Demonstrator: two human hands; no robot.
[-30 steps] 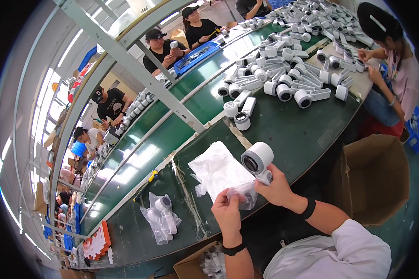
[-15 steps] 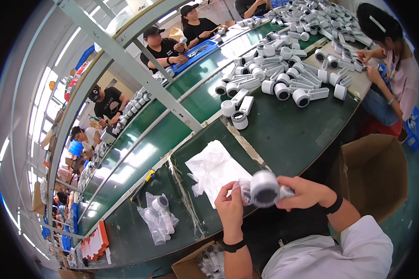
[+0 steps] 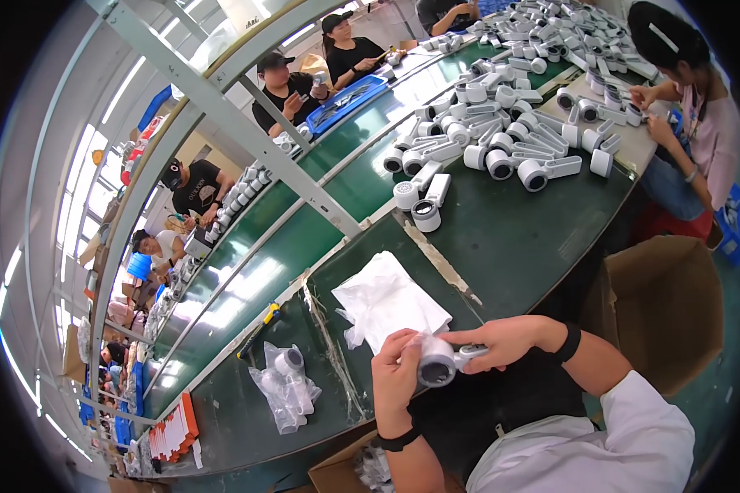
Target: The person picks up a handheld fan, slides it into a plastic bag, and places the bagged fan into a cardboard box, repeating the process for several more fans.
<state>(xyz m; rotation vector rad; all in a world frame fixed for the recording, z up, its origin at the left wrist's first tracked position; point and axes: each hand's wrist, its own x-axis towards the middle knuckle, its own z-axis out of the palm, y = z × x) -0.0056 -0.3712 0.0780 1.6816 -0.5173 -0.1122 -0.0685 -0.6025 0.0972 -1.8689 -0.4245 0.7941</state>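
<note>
White light strips run down the far left of the room, beyond a pale metal frame and workers along the far side of a glossy green belt. Orange-and-white pieces sit stacked at the left end of your dark green counter. Next come a yellow-and-black tool and a clear bag with white parts visible inside. Below the counter's near edge, an open cardboard box holds clear-wrapped pale things; across the belt, a blue tray carries grey pieces too small to tell. White plastic bags lie piled before you. Just below them, your left hand is curled closed on clear film at the round head of the white handheld device, while your right hand grips its handle. Farther right, a heap of similar devices spreads toward a co-worker in a pink top. Below stands a large open brown carton, and beyond it a blue container, its contents unclear.
</note>
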